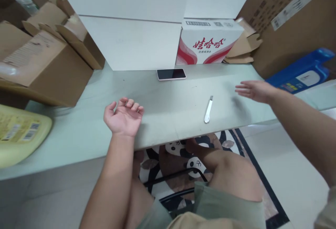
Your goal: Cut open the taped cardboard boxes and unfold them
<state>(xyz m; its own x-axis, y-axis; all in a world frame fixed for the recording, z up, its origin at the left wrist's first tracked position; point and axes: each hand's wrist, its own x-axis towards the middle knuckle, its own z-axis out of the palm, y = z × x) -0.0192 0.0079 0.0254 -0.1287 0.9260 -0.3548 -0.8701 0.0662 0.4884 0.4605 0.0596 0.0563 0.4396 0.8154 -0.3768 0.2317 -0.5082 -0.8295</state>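
Two bare hands are over a pale table [78, 134], and neither holds anything. Between them, right of centre in the frame, a small white utility knife [208, 109] lies flat on the table near its front edge, its length running almost straight away from the person. The right hand [253, 90] hovers just right of and slightly above the knife in the picture, palm down, fingers stretched out straight and lying loosely side by side, pointing left; a soft shadow sits on the table beneath it. It does not touch the knife. The left hand [123, 118] rests at the table's front edge, left of centre, well apart from the knife, palm up with the fingers curled loosely inward and empty.

Further back, at the middle of the frame, a phone [171, 74] lies face up with a dark screen, just in front of a white panel. Right of it stands a closed white carton with red lettering [210, 41]; its contents are hidden. Flattened cardboard pieces [243, 48] lean beside it, and a large brown box [288, 22] fills the upper right corner. A blue package [301, 71] lies at the right edge. At upper left, open brown cardboard boxes [44, 64] sit with flaps raised; what is inside cannot be seen. A yellow container [18, 134] lies at the left edge.
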